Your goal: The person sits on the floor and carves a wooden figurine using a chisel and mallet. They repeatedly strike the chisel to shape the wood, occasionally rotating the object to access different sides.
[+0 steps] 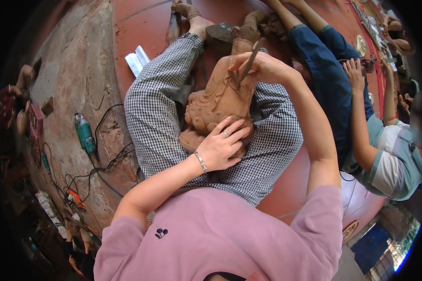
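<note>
A brown carved figure (213, 105) with a ridged, curled surface lies between my knees, over my checked trousers (157, 112). My left hand (225, 145), with a ring and a bracelet, rests on its near end with the fingers stretched out and slightly spread. At the figure's far part, my right hand (262, 69) is closed around a slim dark carving tool (249, 65). The tool's lower end meets the figure's surface; the contact itself is too small to make out. Part of the figure's underside is hidden by my left hand and legs.
On the rough grey ledge (75, 56) to the left lies a green power tool (85, 136) with tangled black cables (110, 164). A white box (137, 61) sits on the red tile floor (140, 25). Close on my right sits a person in blue trousers (321, 79).
</note>
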A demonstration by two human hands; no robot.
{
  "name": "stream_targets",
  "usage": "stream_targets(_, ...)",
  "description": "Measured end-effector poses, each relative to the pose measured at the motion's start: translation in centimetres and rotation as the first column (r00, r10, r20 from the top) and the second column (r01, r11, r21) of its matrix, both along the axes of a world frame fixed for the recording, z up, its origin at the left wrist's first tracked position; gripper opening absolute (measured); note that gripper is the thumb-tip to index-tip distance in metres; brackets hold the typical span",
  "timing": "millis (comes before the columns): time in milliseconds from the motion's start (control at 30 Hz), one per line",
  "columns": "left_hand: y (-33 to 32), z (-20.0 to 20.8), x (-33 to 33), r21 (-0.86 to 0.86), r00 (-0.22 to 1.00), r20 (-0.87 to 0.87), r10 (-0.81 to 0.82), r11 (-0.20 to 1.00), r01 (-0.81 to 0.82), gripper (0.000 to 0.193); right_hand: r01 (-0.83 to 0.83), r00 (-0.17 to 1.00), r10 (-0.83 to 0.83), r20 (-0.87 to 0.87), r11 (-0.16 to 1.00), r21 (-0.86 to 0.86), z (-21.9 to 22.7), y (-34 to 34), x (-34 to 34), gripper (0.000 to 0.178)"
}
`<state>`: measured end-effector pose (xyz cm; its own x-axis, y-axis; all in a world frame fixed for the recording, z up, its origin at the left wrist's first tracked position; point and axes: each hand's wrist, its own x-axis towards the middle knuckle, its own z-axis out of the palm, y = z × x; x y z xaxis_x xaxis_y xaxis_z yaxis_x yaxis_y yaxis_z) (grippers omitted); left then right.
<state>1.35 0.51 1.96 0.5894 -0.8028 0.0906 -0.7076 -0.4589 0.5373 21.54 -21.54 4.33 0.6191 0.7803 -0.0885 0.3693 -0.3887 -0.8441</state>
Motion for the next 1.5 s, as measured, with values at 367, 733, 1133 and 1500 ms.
stream_targets(367,-0.4,0.5,0.3,-0.003,1.0,0.015,-0.008,1.0,0.008,0.036,-0.014,0.994,0.009,0.11,0.999,0.044,-0.4,-0.4,-0.1,0.026)
stream_targets(733,-0.5,1.4,0.1,0.048,0.998,0.065,-0.018,0.999,0.014,0.038,-0.02,0.911,0.016,0.412,1.0,0.005,-2.6,0.1,-0.1,0.027)
stream_targets(1133,-0.5,1.2,-0.2,0.081,0.997,0.069,-0.023,0.997,0.018,0.041,0.129,0.965,-0.102,0.243,0.987,-0.098,-2.7,0.2,-0.2,0.032)
stream_targets(1500,-0.7,1.4,-0.5,0.09,0.997,0.075,-0.022,0.996,0.016,0.041,0.141,0.97,-0.112,0.217,0.982,-0.126,0.3,0.5,-0.8,0.026)
